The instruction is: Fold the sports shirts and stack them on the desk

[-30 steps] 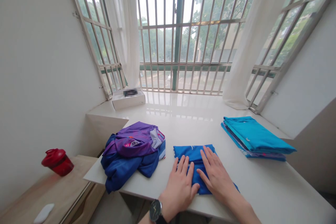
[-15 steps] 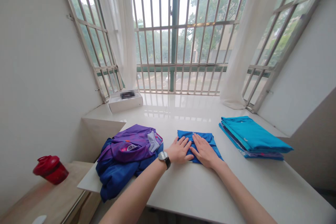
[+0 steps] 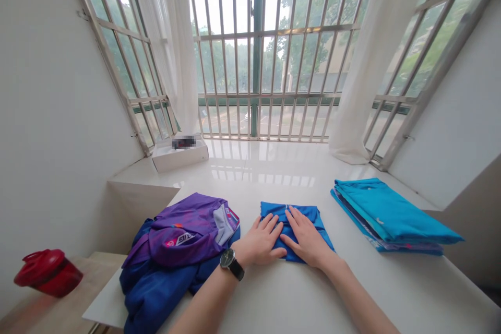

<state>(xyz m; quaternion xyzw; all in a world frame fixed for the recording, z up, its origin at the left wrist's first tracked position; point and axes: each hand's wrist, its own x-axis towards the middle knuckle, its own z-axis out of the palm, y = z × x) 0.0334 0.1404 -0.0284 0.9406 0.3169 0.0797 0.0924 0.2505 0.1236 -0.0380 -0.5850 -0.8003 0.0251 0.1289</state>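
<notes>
A folded blue garment [image 3: 303,214] lies on the white table [image 3: 297,292] in front of me. My left hand [image 3: 259,242], with a black watch on its wrist, rests flat on the garment's left part, fingers stretched out. My right hand [image 3: 305,237] lies flat on the garment beside it, fingers spread. To the left sits a loose heap of purple and dark blue clothes [image 3: 176,250]. A neat stack of folded turquoise clothes [image 3: 387,216] lies to the right.
A white box [image 3: 180,152] sits on the glossy sill by the barred window. A red lidded bottle [image 3: 47,274] stands on a lower wooden surface at the far left. White curtains hang at both window corners. Walls close in left and right.
Both hands slid away from me along the blue garment, arms stretching out, and now lie flat near its far part. The view shifted slightly; the garment looks shorter and tidier.
</notes>
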